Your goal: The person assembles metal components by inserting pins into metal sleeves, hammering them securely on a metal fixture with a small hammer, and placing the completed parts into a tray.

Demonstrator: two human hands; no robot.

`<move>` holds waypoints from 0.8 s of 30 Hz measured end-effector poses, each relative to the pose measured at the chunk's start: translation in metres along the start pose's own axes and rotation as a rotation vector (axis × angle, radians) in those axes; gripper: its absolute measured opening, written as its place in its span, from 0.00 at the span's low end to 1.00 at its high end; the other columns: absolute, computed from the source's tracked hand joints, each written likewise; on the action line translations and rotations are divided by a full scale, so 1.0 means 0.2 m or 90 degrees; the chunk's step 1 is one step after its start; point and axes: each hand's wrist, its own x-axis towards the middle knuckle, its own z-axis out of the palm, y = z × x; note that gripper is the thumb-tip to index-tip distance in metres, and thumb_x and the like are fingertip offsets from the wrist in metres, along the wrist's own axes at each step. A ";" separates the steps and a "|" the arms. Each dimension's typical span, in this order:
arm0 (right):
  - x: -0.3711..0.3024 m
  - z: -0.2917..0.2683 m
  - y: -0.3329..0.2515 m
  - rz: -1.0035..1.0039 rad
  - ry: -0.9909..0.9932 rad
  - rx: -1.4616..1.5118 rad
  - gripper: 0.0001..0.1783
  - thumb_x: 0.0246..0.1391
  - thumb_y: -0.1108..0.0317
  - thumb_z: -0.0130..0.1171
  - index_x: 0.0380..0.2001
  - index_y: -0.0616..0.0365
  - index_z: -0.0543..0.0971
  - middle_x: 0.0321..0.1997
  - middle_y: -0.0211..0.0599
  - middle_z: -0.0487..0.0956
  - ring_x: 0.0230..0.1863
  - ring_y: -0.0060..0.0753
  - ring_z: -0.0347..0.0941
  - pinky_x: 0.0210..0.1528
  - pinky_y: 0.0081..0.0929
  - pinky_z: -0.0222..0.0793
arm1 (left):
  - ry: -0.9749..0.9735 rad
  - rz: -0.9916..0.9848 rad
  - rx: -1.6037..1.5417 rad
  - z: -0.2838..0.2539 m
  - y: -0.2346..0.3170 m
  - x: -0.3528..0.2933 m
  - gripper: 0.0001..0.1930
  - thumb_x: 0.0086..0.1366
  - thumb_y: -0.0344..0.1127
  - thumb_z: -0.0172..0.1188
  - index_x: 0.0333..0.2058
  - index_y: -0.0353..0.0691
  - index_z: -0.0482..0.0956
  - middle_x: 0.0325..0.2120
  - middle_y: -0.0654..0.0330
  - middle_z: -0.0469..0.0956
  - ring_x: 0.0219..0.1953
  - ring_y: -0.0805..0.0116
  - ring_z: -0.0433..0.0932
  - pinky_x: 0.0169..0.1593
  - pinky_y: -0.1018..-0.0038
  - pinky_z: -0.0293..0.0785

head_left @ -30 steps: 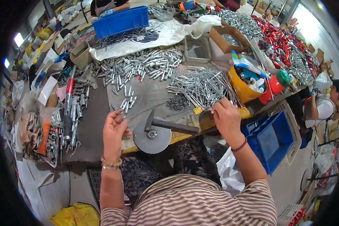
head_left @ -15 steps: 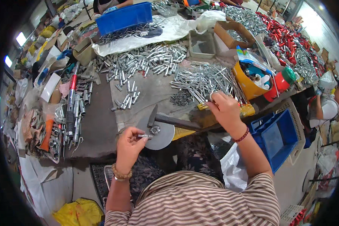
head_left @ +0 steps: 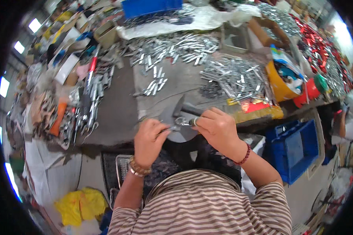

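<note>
My left hand [head_left: 149, 136] pinches a short metal tube [head_left: 171, 129] between thumb and fingertips, over a round grey metal plate [head_left: 181, 136] at the bench's front edge. Close by on the right is my right hand [head_left: 219, 127], its fingers pressed together; what they hold is blurred and too small to name. Between the hands a small shiny metal fitting [head_left: 180, 120] sits on the plate. Just behind lies a hammer [head_left: 179, 105], its handle running right behind my right hand. Past it are a pile of thin metal rods [head_left: 239, 78] and a heap of metal tubes [head_left: 180, 49].
A yellow container [head_left: 280, 84] and a red bottle with a green cap [head_left: 310, 91] stand on the right. Blue crates [head_left: 292, 149] sit below the bench edge there. Tools and long metal parts [head_left: 91, 94] crowd the left. A cardboard box [head_left: 268, 31] stands behind the rods.
My right hand has come from the edge of the rod pile to the plate, near my left hand. The left hand still holds the tube. The whole view has shifted.
</note>
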 end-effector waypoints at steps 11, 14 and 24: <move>-0.01 0.14 -0.05 0.004 -0.109 0.006 0.07 0.46 0.75 0.66 0.31 0.56 0.79 0.34 0.36 0.75 0.39 0.44 0.75 0.42 0.39 0.74 | -0.034 -0.013 -0.054 -0.02 -0.02 -0.02 0.10 0.57 0.31 0.72 0.38 0.39 0.86 0.34 0.60 0.78 0.39 0.61 0.78 0.40 0.68 0.74; -0.01 0.14 -0.05 0.010 -0.105 0.019 0.08 0.46 0.74 0.67 0.31 0.56 0.79 0.34 0.37 0.75 0.39 0.45 0.76 0.42 0.40 0.74 | -0.045 -0.017 -0.046 -0.01 -0.03 -0.02 0.09 0.57 0.30 0.71 0.38 0.40 0.86 0.34 0.60 0.78 0.39 0.61 0.77 0.41 0.68 0.74; 0.00 0.14 -0.04 -0.018 -0.106 0.010 0.07 0.49 0.72 0.67 0.32 0.55 0.79 0.35 0.36 0.75 0.40 0.44 0.76 0.43 0.40 0.73 | -0.062 -0.025 -0.073 -0.01 -0.03 -0.01 0.10 0.56 0.28 0.71 0.38 0.40 0.87 0.34 0.61 0.77 0.40 0.61 0.77 0.43 0.68 0.73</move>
